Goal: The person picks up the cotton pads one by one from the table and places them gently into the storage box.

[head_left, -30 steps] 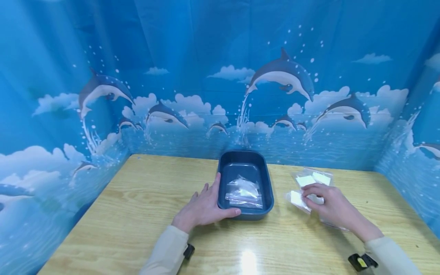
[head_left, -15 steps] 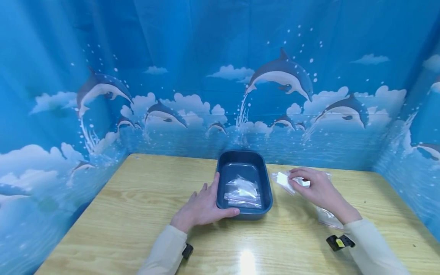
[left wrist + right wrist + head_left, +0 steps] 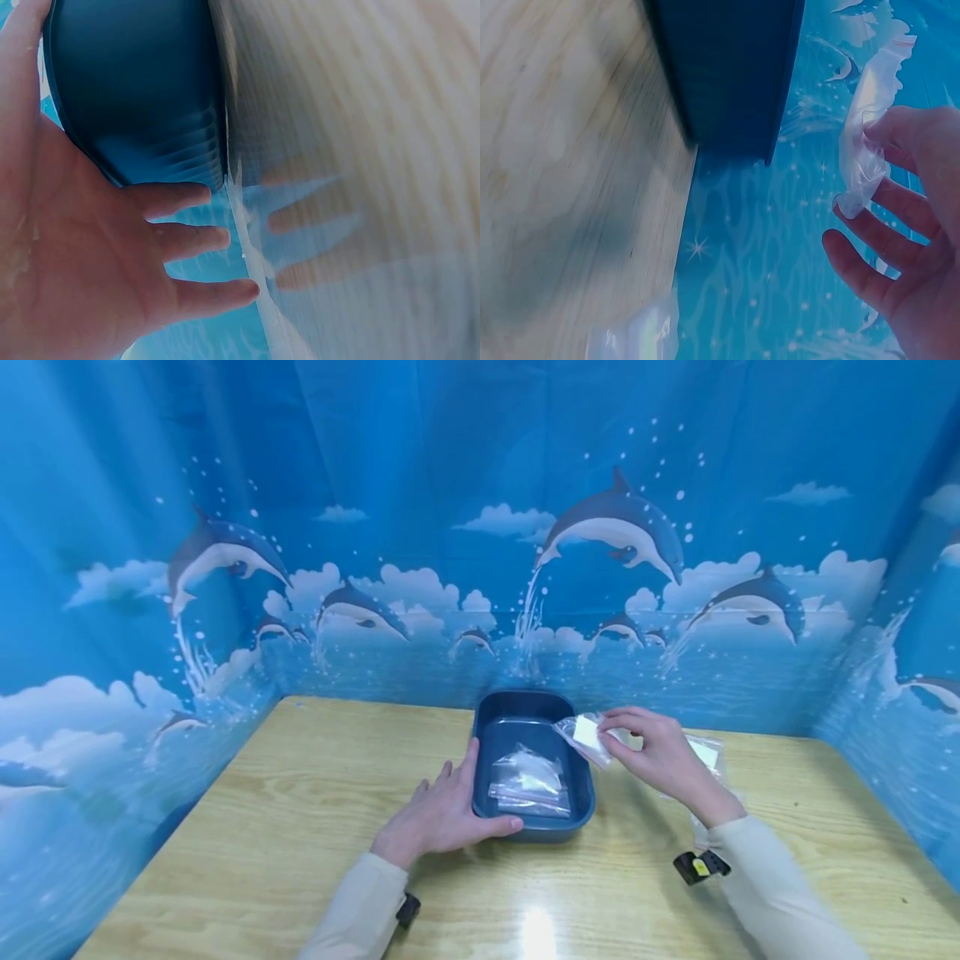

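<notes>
A dark blue rectangular tray [image 3: 587, 789] stands on the table with clear zip-lock bags [image 3: 529, 781] lying inside. My left hand [image 3: 438, 817] rests against its left side, the thumb along the near rim; in the left wrist view the fingers [image 3: 214, 296] are straight and spread. With thumb and fingertips, my right hand [image 3: 663, 760] pinches a small zip-lock bag [image 3: 583, 737] holding something white. This bag hangs over the tray's right rim. In the right wrist view the pinched plastic bag [image 3: 870, 124] is raised beside the tray wall [image 3: 727, 75].
More clear bags [image 3: 708, 750] with white contents lie on the table to the right, partly hidden by my right arm. A blue dolphin-print curtain [image 3: 420, 527] rises behind the wooden table [image 3: 300, 793].
My right hand has lifted the zip-lock bag from the bags at the right and carried it left, up to over the tray's right rim. The left hand and tray stay put.
</notes>
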Demonstrator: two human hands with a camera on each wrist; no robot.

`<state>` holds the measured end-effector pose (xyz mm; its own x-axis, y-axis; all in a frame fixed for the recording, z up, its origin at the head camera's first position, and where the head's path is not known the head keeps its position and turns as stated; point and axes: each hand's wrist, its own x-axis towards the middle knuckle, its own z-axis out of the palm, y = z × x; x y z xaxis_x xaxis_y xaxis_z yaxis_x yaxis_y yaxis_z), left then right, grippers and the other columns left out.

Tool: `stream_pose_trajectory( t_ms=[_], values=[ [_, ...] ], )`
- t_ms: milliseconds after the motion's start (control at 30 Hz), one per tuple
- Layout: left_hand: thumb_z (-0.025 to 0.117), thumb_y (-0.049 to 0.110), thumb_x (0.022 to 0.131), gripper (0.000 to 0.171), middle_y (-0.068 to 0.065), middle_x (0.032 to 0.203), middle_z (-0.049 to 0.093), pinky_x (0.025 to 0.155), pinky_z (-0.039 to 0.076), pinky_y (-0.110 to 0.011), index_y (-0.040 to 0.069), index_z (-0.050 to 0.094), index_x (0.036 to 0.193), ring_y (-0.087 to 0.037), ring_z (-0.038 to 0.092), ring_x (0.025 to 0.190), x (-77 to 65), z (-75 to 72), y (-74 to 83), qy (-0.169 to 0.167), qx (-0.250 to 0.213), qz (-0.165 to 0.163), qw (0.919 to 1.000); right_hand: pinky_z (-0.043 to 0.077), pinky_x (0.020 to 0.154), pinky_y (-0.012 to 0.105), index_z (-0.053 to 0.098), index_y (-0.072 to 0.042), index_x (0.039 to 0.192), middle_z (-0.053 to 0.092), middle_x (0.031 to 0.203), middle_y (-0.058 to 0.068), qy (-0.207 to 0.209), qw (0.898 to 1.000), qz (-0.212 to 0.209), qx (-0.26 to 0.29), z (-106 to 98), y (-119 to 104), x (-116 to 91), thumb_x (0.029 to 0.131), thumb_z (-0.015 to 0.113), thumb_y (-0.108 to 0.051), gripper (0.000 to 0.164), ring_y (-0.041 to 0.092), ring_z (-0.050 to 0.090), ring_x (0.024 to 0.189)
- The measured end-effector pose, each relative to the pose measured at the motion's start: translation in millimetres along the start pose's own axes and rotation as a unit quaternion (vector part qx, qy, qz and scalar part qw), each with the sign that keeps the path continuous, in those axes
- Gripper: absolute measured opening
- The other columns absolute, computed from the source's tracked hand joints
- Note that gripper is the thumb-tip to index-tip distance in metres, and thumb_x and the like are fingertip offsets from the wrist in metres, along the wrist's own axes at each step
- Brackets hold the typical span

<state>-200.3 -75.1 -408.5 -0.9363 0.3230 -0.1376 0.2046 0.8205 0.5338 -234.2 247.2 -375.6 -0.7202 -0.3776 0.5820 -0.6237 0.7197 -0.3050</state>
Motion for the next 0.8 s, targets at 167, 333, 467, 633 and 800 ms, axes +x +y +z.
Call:
stream_pose_trajectory(
  t_ms=[167, 333, 467, 633, 800],
  values=[
    [0.064, 0.085, 0.075, 0.132, -0.015, 0.17, 0.024, 0.123, 0.019, -0.071, 0.019, -0.005, 0.166, -0.044, 0.02, 0.157, -0.6, 1.3, -0.2, -0.003, 0.002, -0.002, 1.0, 0.052, 0.061, 0.027, 0.08, -0.008, 0.099, 0.077, 0.109, 0.012, 0.01, 1.0, -0.009, 0.003, 10, -5, 8, 0.089, 0.078, -0.008, 0.011, 0.029, 0.074, 0.095],
    [0.065, 0.084, 0.075, 0.132, -0.015, 0.17, 0.024, 0.123, 0.019, -0.071, 0.019, -0.005, 0.166, -0.044, 0.02, 0.157, -0.9, 1.6, -0.5, -0.004, 0.001, -0.002, 1.0, 0.052, 0.058, 0.027, 0.08, -0.007, 0.099, 0.077, 0.109, 0.013, 0.011, 1.0, -0.018, 0.01, 18, -8, 16, 0.089, 0.078, -0.007, 0.011, 0.031, 0.074, 0.096],
    [0.064, 0.085, 0.075, 0.132, -0.015, 0.17, 0.024, 0.123, 0.019, -0.071, 0.019, -0.005, 0.166, -0.044, 0.02, 0.157, 0.7, 1.3, -0.2, -0.006, 0.002, -0.005, 1.0, 0.051, 0.059, 0.026, 0.08, -0.008, 0.1, 0.077, 0.11, 0.013, 0.003, 1.0, -0.011, 0.01, 24, -10, 21, 0.09, 0.076, -0.008, 0.01, 0.031, 0.074, 0.097],
    [0.064, 0.086, 0.075, 0.132, -0.013, 0.17, 0.024, 0.123, 0.02, -0.071, 0.019, -0.004, 0.166, -0.044, 0.02, 0.157, 3.1, 1.1, -0.5, -0.005, 0.004, -0.008, 1.0, 0.053, 0.063, 0.033, 0.08, -0.007, 0.103, 0.077, 0.112, 0.012, -0.016, 1.0, 0.004, 0.003, 30, -12, 27, 0.093, 0.075, -0.013, 0.013, 0.03, 0.073, 0.099],
    [0.064, 0.086, 0.075, 0.132, -0.013, 0.17, 0.025, 0.122, 0.02, -0.072, 0.019, -0.004, 0.167, -0.045, 0.02, 0.157, 3.9, 1.3, -1.4, -0.003, 0.003, -0.005, 1.0, 0.059, 0.074, 0.043, 0.08, -0.006, 0.104, 0.077, 0.111, 0.011, -0.026, 1.0, 0.008, 0.0, 37, -14, 33, 0.094, 0.074, -0.015, 0.015, 0.029, 0.073, 0.099]
  ],
)
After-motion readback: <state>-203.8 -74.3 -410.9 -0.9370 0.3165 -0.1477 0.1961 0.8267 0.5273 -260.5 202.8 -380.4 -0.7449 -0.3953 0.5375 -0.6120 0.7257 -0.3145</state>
